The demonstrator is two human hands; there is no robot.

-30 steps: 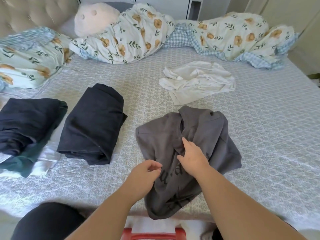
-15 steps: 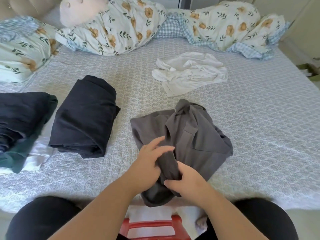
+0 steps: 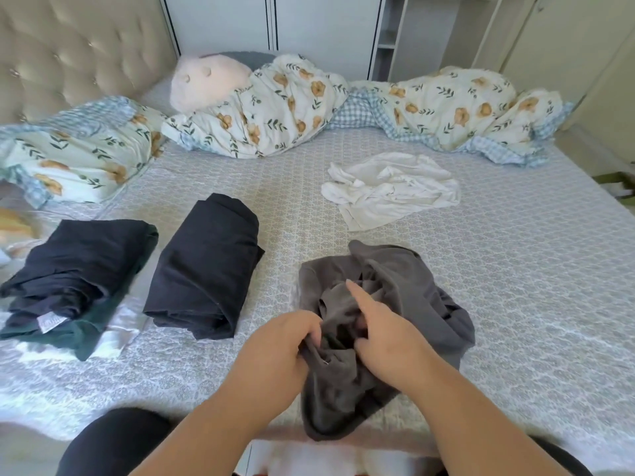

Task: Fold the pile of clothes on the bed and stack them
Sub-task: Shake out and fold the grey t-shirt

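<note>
On the bed (image 3: pixel 515 304), patterned grey cover, the work sits at the near edge: grey garment (image 3: pixel 405 304) bunched in a heap, its lower end draped over the mattress lip toward the person. Long axis runs roughly near-to-far, tilted slightly right at the far end; which end is collar or hem cannot be told from the crumple. Compared with half a second back, both hands have shifted from one shared fistful at the near end to separate holds higher on the cloth, and the heap has opened a little between them — reads as hunting for an edge or seam to spread it flat, so folding of this piece has not begun. Left of it, well apart: dark folded bundle (image 3: pixel 206 269), then a stack of dark folded clothes (image 3: pixel 75 269) further left. Beyond, white garment (image 3: pixel 391 188) lies unfolded, awaiting its turn. Left hand (image 3: pixel 278 341): grip curled, pinching a fold of grey cloth. Right hand (image 3: pixel 388 338): fingers bunched into the fabric, forefinger extended over it.
</note>
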